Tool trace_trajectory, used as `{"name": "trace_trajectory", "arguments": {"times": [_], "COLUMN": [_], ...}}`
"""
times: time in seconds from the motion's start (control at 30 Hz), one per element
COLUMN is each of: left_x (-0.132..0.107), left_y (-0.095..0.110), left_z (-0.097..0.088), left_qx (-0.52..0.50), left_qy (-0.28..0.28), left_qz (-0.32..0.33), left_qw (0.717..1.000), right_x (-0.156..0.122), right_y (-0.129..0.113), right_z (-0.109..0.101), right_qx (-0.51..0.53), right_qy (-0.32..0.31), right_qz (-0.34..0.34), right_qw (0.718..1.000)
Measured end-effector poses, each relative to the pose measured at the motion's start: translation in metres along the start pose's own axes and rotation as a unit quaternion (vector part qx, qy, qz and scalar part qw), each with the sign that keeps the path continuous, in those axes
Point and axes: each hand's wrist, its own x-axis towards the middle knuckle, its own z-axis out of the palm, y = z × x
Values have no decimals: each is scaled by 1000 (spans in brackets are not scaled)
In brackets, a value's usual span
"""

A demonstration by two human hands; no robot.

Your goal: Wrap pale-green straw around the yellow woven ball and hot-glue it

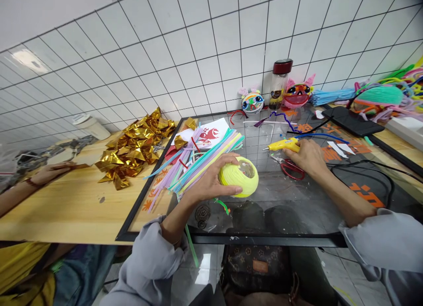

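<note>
My left hand (208,182) grips a round yellow-green ball (239,177) wound from pipe cleaners, held just above the glass work mat (284,209). My right hand (306,158) lies further right on the mat, closed on the handle of a yellow hot glue gun (283,144) whose nozzle points left. Red-handled scissors (289,167) lie right under that hand. A fan of pastel pipe cleaners (198,163) spreads out to the left of the ball.
Gold foil pieces (135,147) are heaped on the wooden table at left, where another person's hand (49,171) rests. A jar (279,83) and two small masks stand by the tiled wall. A phone (353,120) and more pipe cleaners (383,97) lie at right.
</note>
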Motion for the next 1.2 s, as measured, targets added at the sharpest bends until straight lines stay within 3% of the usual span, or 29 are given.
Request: {"name": "trace_trajectory", "arguments": {"times": [0.5,0.63,0.73,0.87,0.93,1.07,1.2], "left_x": [0,0,0,0,0,0,0], "left_y": [1,1,0,1,2,2,3], "left_z": [0,0,0,-1,-1,-1,-2], "left_qx": [-2,-2,0,5,8,13,11], "left_qy": [0,-1,0,-5,-4,-3,-7], "left_qz": [6,12,10,5,7,17,7], "left_qw": [1000,1000,1000,1000,1000,1000,1000], "right_x": [4,0,-3,-14,-24,-44,-41], "right_y": [3,-5,-10,-20,-27,-41,-39], "right_z": [7,-5,-14,-22,-27,-37,-31], "right_qx": [9,67,170,331,361,315,244], "right_qy": [23,24,75,154,178,209,191], "right_qz": [11,68,100,46,-2,-86,-57], "right_qw": [1000,995,977,930,915,922,949]}}
